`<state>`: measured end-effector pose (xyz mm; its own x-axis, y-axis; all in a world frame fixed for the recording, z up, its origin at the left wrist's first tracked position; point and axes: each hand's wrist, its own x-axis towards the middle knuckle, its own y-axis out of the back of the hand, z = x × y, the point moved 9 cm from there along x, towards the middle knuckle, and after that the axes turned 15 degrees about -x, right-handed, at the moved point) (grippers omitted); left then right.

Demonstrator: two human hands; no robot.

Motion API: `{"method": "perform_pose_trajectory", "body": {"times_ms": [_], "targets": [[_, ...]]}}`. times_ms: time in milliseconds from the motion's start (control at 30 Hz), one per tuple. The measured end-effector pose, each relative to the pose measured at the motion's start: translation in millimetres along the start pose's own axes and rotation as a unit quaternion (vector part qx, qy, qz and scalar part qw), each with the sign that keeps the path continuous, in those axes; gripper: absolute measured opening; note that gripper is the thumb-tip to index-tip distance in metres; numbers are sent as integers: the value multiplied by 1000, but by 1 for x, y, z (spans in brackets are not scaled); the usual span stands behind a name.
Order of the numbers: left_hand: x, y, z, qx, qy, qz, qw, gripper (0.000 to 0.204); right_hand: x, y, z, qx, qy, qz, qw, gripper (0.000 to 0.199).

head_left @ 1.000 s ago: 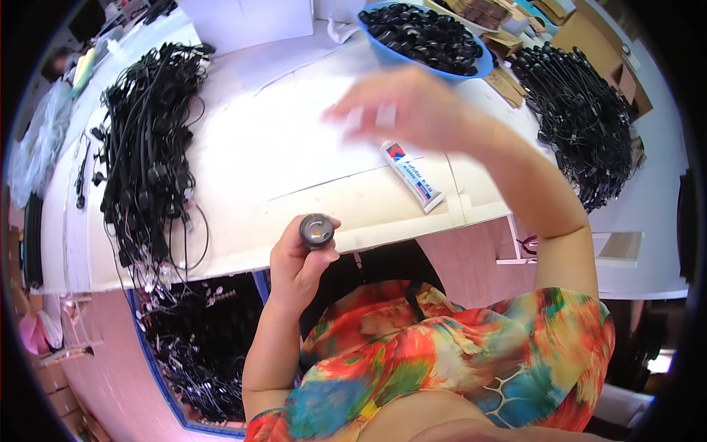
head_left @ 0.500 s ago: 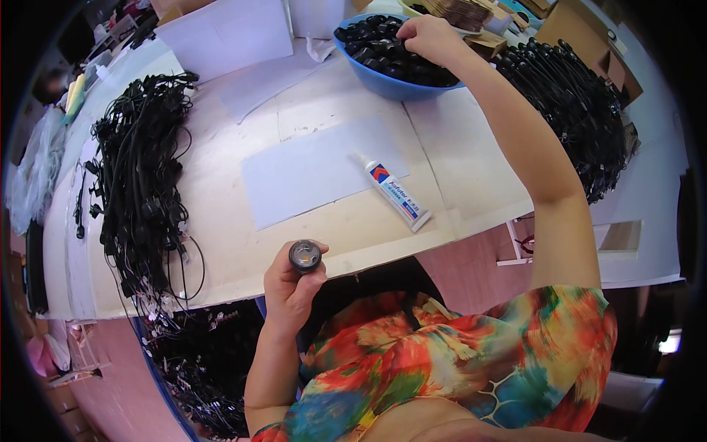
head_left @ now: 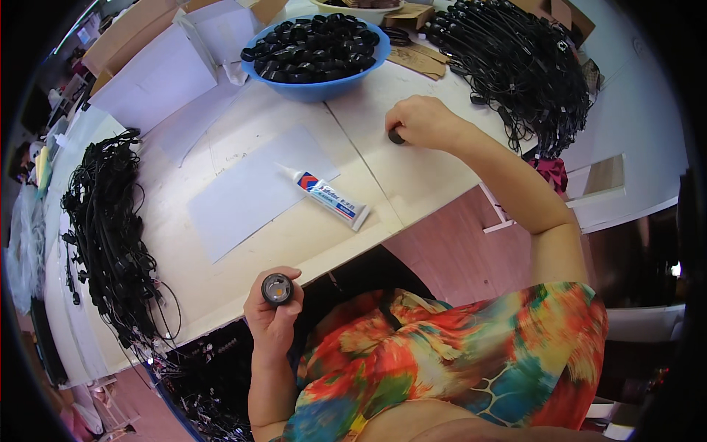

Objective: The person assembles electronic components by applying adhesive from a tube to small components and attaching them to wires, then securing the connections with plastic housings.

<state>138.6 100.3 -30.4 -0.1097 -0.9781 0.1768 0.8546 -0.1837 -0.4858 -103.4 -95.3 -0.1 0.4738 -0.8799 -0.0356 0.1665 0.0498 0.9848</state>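
Observation:
My left hand (head_left: 269, 318) is wrapped round a black cylinder (head_left: 277, 289) like a flashlight head. Its round end faces up, and a small yellow square shows inside. Over the table's right part, my right hand (head_left: 428, 122) pinches a small round black piece (head_left: 396, 136), mostly covered by the fingers. A blue bowl (head_left: 317, 90) heaped with similar black pieces (head_left: 313, 48) stands at the far side. Between the hands, a white and blue glue tube (head_left: 333, 200) lies on a white paper sheet (head_left: 239, 195), its nozzle pointing to the far left.
Bundles of black cables lie on the left (head_left: 110, 236) and at the far right (head_left: 515, 70). White boxes (head_left: 158, 74) stand at the back left, and flat brown cardboard (head_left: 418, 60) lies right of the bowl. More cables (head_left: 202, 376) fill a container below the table's edge.
My right hand has left the bowl and come nearer with a small black piece. My left hand still holds the cylinder. The whole view has shifted, turning toward the right.

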Motion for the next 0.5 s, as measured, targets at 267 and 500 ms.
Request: {"method": "perform_pose_trajectory", "body": {"times_ms": [267,500], "targets": [[8,-24,-11,30,36,-4,999,32,-11,-12,8,161,37,79,983,29],[8,-16,-41,16,97,-4,995,25,-5,20,-58,142,117,127,975,15]]}}
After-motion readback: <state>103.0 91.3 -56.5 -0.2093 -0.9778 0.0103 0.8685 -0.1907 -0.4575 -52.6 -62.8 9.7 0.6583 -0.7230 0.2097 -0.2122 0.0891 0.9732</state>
